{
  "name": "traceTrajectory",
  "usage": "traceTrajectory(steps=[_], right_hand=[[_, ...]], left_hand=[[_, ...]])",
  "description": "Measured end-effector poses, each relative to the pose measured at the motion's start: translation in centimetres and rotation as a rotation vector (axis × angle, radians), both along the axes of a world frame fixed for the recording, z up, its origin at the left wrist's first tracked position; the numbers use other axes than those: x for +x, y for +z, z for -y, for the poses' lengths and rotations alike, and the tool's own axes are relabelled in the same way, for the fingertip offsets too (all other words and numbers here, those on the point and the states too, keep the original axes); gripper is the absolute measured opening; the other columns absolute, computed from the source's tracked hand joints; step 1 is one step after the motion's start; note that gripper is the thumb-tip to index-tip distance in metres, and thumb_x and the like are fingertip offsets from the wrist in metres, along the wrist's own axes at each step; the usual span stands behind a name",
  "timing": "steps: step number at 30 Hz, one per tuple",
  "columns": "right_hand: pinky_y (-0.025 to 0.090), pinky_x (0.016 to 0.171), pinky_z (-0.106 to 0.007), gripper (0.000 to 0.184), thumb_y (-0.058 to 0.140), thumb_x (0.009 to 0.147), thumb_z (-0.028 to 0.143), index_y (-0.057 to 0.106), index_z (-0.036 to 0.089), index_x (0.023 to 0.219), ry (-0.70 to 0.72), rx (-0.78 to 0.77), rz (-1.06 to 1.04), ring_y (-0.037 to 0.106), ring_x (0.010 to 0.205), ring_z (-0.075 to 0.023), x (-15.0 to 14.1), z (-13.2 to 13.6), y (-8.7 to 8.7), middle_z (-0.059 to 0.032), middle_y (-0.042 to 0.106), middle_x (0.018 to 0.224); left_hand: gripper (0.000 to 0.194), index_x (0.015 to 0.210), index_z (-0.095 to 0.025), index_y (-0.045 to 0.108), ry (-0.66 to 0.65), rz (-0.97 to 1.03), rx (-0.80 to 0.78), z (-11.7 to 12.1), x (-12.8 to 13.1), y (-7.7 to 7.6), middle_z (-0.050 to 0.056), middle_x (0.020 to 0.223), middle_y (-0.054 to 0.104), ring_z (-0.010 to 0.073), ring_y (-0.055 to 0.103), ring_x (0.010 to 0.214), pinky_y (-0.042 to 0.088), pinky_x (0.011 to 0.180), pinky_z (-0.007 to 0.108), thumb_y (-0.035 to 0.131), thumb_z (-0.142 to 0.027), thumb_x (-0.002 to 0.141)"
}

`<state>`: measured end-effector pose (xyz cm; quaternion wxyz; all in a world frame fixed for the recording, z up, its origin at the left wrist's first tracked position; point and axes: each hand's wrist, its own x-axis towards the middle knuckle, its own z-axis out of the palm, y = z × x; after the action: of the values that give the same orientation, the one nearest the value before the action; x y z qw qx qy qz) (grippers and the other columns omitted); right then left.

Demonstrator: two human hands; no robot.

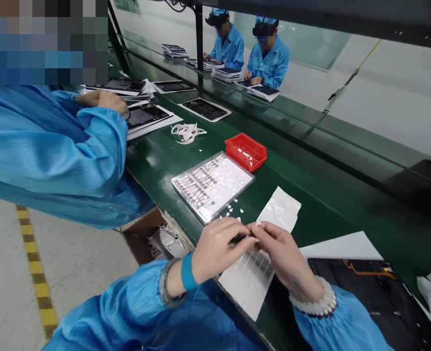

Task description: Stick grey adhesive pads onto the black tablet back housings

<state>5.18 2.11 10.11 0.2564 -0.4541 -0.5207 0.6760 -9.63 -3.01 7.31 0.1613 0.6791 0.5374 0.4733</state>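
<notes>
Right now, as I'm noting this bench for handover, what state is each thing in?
Left hand: curled, grip unclear
Right hand: pinching
White piece: pinched in right hand
Red bin: open, white bits inside
Tray: flat, partly filled with wired parts
Loose bits: scattered beside tray
White sheet: spread out, partly covered
White strips: tangled
Black panel: lying on white paper
Cardboard box: open, scraps inside

Smooth, glossy sheet (pixel 248 285) and shiny plastic bin (pixel 237 157)

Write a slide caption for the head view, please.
Right hand holds a small white piece beside the left hand, above a gridded white sheet.
</notes>
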Motion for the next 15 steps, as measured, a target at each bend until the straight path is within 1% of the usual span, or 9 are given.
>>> traceTrajectory(steps=[2,3,5,7,9,12,15], right_hand=[[0.036,0.058,-0.022,0.037,0.065,0.075,0.051,0.057,0.016,0.068,0.094,-0.023,0.020,0.045,0.057,-0.0085,0.0,-0.3,-0.1,0.0014,0.055,0.060],[0.036,0.057,-0.022,0.037,0.063,0.076,0.052,0.056,0.016,0.068,0.144,-0.041,0.028,0.044,0.055,-0.0081,0.0,-0.3,-0.1,0.0022,0.053,0.058],[0.036,0.055,-0.022,0.037,0.062,0.076,0.052,0.055,0.017,0.070,0.215,-0.075,0.044,0.044,0.053,-0.0077,0.0,-0.4,0.0,0.0027,0.052,0.058],[0.036,0.053,-0.022,0.036,0.062,0.075,0.052,0.056,0.017,0.071,0.262,-0.089,0.068,0.044,0.052,-0.0077,0.0,-0.5,0.3,0.0029,0.052,0.060],[0.036,0.053,-0.023,0.034,0.061,0.076,0.049,0.056,0.017,0.070,0.303,-0.053,0.113,0.043,0.051,-0.0076,-0.1,-0.7,0.6,0.0035,0.050,0.058],[0.033,0.052,-0.023,0.029,0.055,0.080,0.043,0.055,0.016,0.067,0.345,0.086,0.218,0.040,0.049,-0.0075,-0.4,-0.9,0.7,0.0049,0.045,0.052],[0.031,0.052,-0.022,0.027,0.051,0.082,0.037,0.055,0.017,0.065,0.374,0.214,0.290,0.039,0.050,-0.0078,-0.6,-1.1,0.4,0.0043,0.045,0.053]], left_hand=[[0.013,0.090,-0.017,0.064,-0.001,-0.139,0.212,-0.1,-0.6,0.0,0.006,0.087,0.066,0.0146,0.061,0.081,0.051,0.076,0.028,0.052,-0.022,0.090],[0.015,0.096,-0.016,0.063,-0.028,-0.212,0.279,-0.2,-1.0,0.1,0.007,0.090,0.066,0.0149,0.061,0.083,0.052,0.077,0.029,0.049,-0.019,0.092],[0.019,0.102,-0.016,0.062,-0.075,-0.352,0.335,-0.5,-1.6,0.2,0.007,0.090,0.066,0.0149,0.061,0.083,0.052,0.076,0.028,0.045,-0.016,0.093],[0.020,0.102,-0.015,0.062,-0.077,-0.440,0.345,-0.7,-2.2,0.4,0.007,0.090,0.066,0.0146,0.062,0.082,0.053,0.076,0.028,0.044,-0.016,0.095],[0.020,0.100,-0.015,0.062,-0.072,-0.482,0.346,-0.9,-2.6,0.6,0.006,0.091,0.067,0.0139,0.062,0.082,0.053,0.077,0.027,0.042,-0.018,0.096],[0.022,0.099,-0.013,0.061,-0.085,-0.525,0.329,-0.9,-2.7,1.1,0.006,0.091,0.067,0.0141,0.063,0.083,0.053,0.078,0.027,0.040,-0.017,0.096],[0.023,0.093,-0.013,0.060,-0.134,-0.516,0.261,-0.9,-2.5,1.3,0.005,0.085,0.066,0.0137,0.062,0.080,0.053,0.076,0.026,0.037,-0.017,0.097]])
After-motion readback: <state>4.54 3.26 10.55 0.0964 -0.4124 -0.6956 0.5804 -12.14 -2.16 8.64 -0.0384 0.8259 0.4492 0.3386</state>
